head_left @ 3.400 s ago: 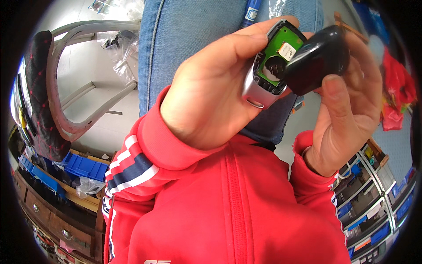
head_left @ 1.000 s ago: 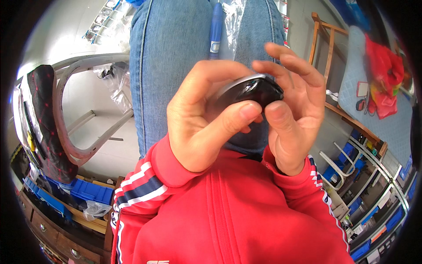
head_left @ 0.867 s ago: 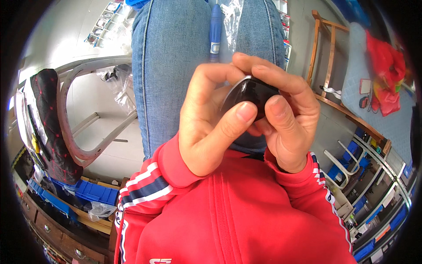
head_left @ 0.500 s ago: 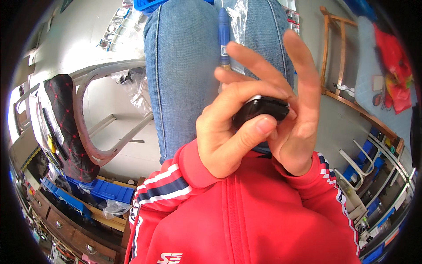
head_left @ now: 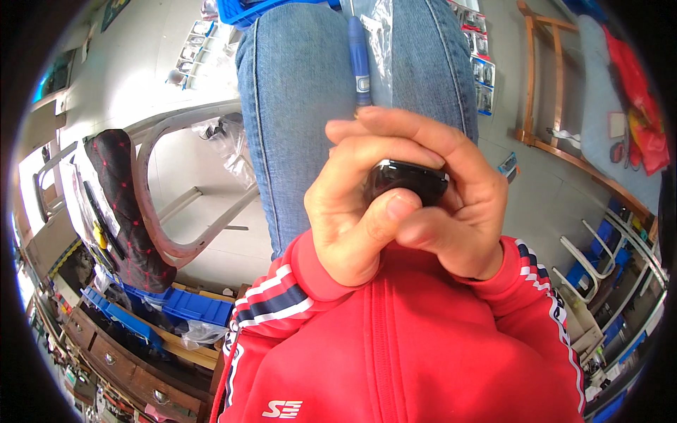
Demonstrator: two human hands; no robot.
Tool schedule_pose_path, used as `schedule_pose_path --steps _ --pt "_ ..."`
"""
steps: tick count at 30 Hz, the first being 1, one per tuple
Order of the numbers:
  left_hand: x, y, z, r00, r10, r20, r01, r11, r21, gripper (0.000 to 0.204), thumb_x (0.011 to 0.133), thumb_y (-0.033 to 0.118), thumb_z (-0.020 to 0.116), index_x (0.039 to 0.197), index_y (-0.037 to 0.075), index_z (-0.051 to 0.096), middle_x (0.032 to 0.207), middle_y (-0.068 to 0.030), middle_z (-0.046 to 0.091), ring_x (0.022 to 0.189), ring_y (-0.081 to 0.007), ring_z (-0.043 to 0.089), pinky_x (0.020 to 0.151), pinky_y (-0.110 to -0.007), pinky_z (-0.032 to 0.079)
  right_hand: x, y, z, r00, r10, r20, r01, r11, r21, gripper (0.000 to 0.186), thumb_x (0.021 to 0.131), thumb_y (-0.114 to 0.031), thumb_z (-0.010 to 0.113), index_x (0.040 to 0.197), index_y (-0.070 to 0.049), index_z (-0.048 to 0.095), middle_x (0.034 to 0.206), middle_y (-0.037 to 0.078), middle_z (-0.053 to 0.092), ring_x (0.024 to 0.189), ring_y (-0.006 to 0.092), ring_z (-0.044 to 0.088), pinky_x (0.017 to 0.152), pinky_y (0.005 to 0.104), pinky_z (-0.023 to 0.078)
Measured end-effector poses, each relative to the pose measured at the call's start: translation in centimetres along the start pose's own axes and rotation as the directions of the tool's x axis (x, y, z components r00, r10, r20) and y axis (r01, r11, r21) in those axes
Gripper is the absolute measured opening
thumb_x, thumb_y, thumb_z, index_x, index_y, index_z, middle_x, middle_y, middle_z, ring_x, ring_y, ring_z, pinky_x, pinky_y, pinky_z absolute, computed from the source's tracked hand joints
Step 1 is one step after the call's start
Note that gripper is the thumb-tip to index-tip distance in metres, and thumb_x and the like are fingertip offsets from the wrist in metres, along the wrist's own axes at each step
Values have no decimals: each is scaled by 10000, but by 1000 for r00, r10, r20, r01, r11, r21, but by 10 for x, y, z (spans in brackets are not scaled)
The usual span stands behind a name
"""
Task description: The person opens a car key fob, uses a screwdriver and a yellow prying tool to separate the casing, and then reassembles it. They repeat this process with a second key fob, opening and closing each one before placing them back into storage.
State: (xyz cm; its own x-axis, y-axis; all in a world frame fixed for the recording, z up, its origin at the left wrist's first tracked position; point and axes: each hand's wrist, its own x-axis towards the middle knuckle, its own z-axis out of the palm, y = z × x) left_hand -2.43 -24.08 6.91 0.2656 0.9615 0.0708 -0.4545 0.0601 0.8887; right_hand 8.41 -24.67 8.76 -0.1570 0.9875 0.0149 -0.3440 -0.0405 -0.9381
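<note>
My left hand (head_left: 338,211) grips a glossy black key fob (head_left: 412,180) with a thin silver edge, its thumb below the fob and its index finger over the top. My right hand (head_left: 465,211) is curled around the fob from the right, thumb bent toward my left thumb; its exact contact is partly hidden. Just beyond my fingers, a blue screwdriver (head_left: 360,63) lies between my jeans-covered legs (head_left: 285,92), beside a crumpled clear plastic bag (head_left: 381,53).
At the left are a metal-framed chair with a black quilted pad (head_left: 113,183), blue bins (head_left: 190,307) and wooden drawers (head_left: 106,352). A blue tray (head_left: 247,10) sits at the top. At the right stand a wooden rack (head_left: 557,63), a light blue padded board (head_left: 599,106) with red cloth, and metal shelving.
Earlier the fob's green circuit board showed; now its black shell covers it. My hands came down toward my lap. My right fingers, spread half a second ago, have curled in around the fob.
</note>
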Motion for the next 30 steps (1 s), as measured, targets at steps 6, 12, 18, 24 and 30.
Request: schedule_pose_path --steps 6,12,18,24,30 --pt "3 0 -2 999 -2 37 7 989 -148 359 827 265 555 1005 -21 432 851 -156 548 713 -205 567 655 -298 465 1 -4 -8 1000 -12 18 13 999 -40 671 849 -460 463 1207 101 378 1132 276 497 1028 276 530 871 321 424" --pt "5 16 -13 923 -239 302 317 918 -240 286 815 59 560 1071 9 441 903 -90 534 754 -148 556 681 -265 457 -1 -9 -10 996 87 5 -88 996 25 664 841 -404 493 1236 104 328 1101 291 507 1029 298 531 881 362 427" --pt "4 15 -6 947 -223 232 261 953 -152 320 765 113 626 1023 -22 492 817 -115 567 703 -140 549 636 -243 432 2 -1 -1 997 -74 37 71 994 85 773 636 -222 742 1227 83 349 1092 230 525 1009 255 532 868 345 427" --pt "-2 4 -3 988 -90 125 108 983 -148 305 749 107 641 992 -25 512 822 -115 573 710 -145 554 641 -244 435 -1 1 9 999 -32 21 30 997 69 540 692 -133 662 1113 121 440 1006 204 568 890 203 584 774 288 467" --pt "-4 -5 -4 998 14 65 -4 990 -141 290 732 102 656 961 -27 532 827 -116 580 717 -149 559 645 -245 438 1 5 14 989 -146 -21 146 989 5 387 719 -76 541 1033 140 480 923 210 600 794 192 605 720 275 483"
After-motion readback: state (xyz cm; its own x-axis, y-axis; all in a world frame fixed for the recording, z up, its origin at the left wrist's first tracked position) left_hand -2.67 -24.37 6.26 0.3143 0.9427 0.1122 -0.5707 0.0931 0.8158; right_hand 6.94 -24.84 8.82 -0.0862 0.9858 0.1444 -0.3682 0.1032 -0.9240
